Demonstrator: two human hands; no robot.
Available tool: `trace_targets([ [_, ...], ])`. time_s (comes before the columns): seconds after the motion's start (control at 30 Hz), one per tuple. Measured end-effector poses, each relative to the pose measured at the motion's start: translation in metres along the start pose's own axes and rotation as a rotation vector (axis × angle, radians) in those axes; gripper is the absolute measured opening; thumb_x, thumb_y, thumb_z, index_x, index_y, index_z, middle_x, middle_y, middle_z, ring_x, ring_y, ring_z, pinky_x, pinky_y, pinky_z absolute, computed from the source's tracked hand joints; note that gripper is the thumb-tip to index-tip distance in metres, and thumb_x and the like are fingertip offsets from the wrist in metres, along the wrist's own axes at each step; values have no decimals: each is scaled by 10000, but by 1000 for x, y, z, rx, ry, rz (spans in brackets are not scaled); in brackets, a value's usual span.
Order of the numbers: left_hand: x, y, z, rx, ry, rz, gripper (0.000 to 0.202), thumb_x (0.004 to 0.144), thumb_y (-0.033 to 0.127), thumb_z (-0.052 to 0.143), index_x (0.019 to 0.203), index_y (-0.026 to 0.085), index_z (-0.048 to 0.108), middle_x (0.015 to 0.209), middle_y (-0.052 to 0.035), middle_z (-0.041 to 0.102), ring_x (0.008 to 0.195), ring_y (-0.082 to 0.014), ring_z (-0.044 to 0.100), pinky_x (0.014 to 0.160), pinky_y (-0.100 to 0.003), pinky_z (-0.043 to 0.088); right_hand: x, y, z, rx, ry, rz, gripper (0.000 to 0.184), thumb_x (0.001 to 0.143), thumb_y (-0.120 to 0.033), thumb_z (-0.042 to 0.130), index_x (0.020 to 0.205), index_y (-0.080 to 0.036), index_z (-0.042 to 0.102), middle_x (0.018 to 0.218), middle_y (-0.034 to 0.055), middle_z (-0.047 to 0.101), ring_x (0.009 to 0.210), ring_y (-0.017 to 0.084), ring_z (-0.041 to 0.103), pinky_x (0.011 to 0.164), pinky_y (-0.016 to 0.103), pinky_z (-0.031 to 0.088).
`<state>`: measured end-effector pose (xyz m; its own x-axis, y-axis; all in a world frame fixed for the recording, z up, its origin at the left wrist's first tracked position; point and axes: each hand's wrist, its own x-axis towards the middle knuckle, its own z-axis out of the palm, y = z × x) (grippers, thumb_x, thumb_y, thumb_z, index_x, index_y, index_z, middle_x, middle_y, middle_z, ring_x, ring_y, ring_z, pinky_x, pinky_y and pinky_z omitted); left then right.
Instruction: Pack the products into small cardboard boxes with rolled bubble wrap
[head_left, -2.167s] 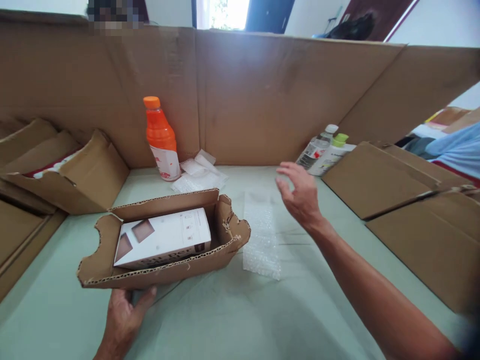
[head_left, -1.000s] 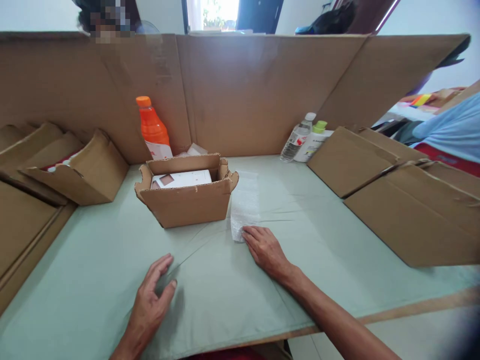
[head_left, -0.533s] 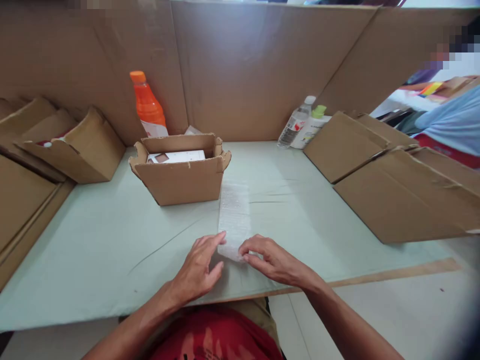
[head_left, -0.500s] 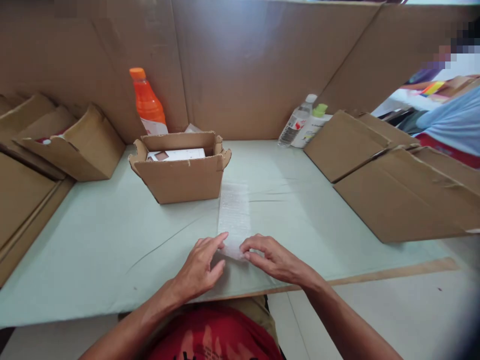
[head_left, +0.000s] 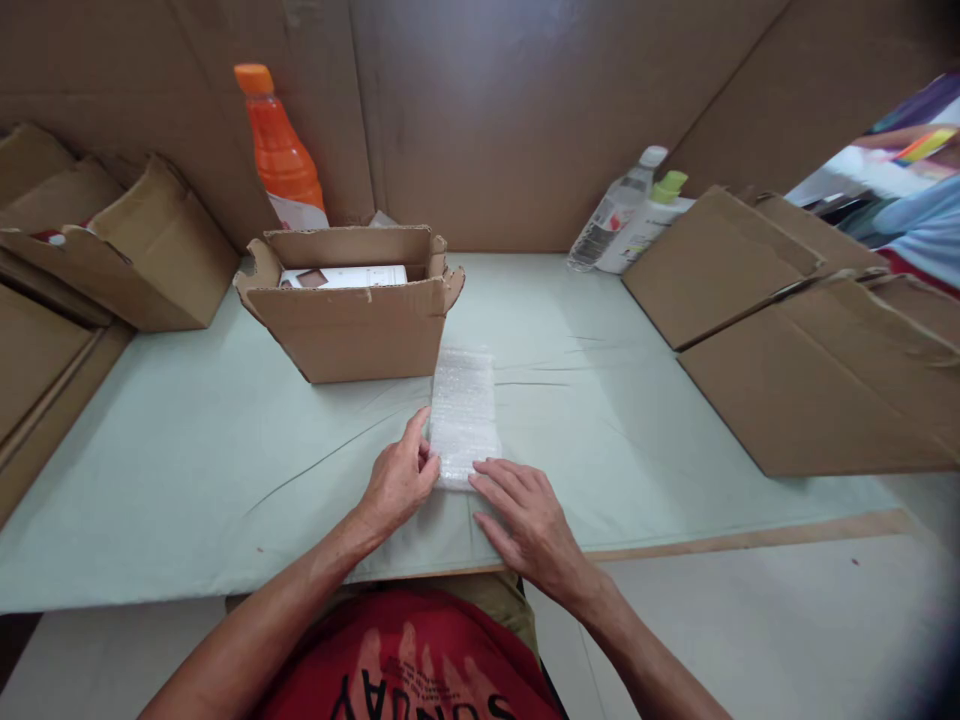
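A strip of clear bubble wrap (head_left: 463, 410) lies flat on the pale green table cover (head_left: 225, 450), near its front edge. My left hand (head_left: 399, 478) rests at the strip's near left corner, index finger stretched along its edge and thumb touching it. My right hand (head_left: 525, 520) lies flat with spread fingers, fingertips on the strip's near right corner. Just behind the strip stands an open cardboard box (head_left: 352, 320) with a white product carton (head_left: 345, 277) inside.
An orange bottle (head_left: 279, 150) stands behind the box against the cardboard wall. A clear bottle (head_left: 616, 207) and a green-capped bottle (head_left: 649, 210) lean at the back right. Flattened cardboard sheets (head_left: 810, 340) lie on the right, folded cardboard boxes (head_left: 135, 250) on the left.
My left hand let go of the cardboard box, which now stands farther back. Both hands came to the bubble wrap's near end and drew it towards the table's front edge.
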<state>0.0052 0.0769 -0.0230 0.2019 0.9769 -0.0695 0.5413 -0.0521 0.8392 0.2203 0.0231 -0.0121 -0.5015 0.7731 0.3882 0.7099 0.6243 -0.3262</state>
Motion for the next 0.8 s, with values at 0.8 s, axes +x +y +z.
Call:
trace_targets([
  [0.8, -25, -4, 0, 121, -4, 154, 496, 868, 175, 537, 1362, 222, 562, 1006, -44, 729, 797, -164, 667, 825, -295, 552, -3, -5, 1, 104, 170, 137, 229, 929, -194, 593, 1132, -253, 680, 1063, 86, 734, 980, 247, 678, 832, 419, 512],
])
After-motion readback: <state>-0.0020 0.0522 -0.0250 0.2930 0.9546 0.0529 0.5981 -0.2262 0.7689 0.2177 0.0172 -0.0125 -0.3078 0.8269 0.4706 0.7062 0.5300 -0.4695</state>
